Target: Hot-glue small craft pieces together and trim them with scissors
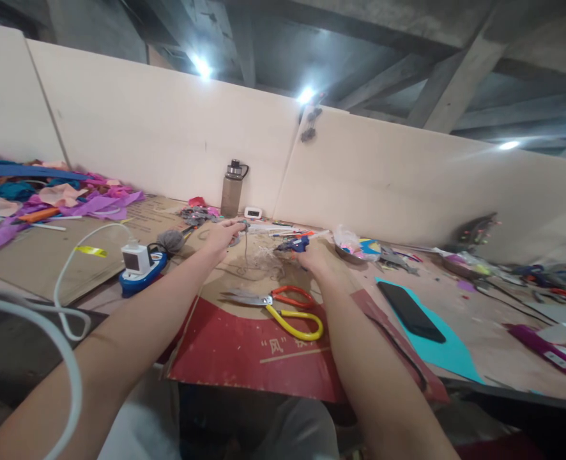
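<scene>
My left hand (224,234) reaches over the cardboard with its fingers pinched on a small grey piece. A strand of grey yarn (246,249) hangs down from those fingertips. My right hand (310,257) is closed around a dark blue glue gun (296,244), whose nozzle points left toward my left hand. Clear, stringy scraps (264,255) lie between the two hands. Nearer to me, scissors (271,300) with one red and one yellow handle rest on the red-printed cardboard (225,351), blades to the left.
A power strip (142,275) with a white charger and cable stands left, beside a grey yarn ball (170,240). At the back are a bottle (232,191) and a small white clock (253,213). A black phone (410,310) lies right. Colourful fabric (62,191) is piled far left.
</scene>
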Demonstrator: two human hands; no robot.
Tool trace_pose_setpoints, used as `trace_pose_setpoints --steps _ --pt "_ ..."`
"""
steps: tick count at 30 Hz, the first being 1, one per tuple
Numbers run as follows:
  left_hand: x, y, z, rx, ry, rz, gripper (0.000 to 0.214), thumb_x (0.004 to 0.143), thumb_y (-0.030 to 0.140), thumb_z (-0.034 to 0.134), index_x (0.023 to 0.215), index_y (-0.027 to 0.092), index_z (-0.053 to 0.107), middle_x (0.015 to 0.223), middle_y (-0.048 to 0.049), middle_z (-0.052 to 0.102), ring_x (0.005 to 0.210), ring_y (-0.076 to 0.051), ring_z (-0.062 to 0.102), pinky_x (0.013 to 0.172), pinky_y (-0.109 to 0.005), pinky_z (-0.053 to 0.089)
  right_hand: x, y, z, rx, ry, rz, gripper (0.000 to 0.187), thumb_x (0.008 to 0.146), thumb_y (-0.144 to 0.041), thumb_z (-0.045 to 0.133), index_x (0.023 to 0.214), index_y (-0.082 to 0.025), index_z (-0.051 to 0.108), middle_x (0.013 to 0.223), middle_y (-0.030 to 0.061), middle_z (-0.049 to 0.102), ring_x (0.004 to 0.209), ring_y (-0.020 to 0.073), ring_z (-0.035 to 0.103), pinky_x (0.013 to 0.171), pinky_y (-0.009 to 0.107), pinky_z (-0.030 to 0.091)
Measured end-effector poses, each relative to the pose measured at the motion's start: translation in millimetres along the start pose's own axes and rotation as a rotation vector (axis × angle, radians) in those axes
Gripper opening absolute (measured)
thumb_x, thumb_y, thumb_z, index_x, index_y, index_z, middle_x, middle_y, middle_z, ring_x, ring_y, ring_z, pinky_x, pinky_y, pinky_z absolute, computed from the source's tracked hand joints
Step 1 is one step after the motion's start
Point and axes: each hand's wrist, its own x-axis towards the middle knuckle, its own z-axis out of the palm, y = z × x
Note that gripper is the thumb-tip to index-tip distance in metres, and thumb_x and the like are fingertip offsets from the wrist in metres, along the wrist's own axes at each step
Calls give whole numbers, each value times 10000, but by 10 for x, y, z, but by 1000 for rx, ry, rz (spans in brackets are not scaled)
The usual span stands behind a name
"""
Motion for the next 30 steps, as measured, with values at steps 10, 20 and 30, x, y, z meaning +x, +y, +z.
trace_pose_setpoints --steps 10,20,30 --pt "-216 16 192 305 -108 206 126 650 248 653 615 153 577 490 35 505 435 -63 408 451 -198 303 -187 -519 229 337 3 -46 319 711 -451 552 875 -201 441 900 67 612 843 177 591 786 348 460" --pt "-251 -11 239 374 -151 229 114 675 236 636 628 147 582 505 29 528 429 -68 434 446 -205 341 -388 -678 477 930 -388 101 521 621 -276 666 988 -248 297 670 -111 529 464 60 487 629 290 492" --pt "-252 -6 253 274 -177 145 157 666 234 680 734 136 578 539 3 585 455 -91 530 451 -210 419 -290 -604 316 190 45 -364 61 758 -238 506 783 -190 533 752 12 564 724 149 511 701 282 409"
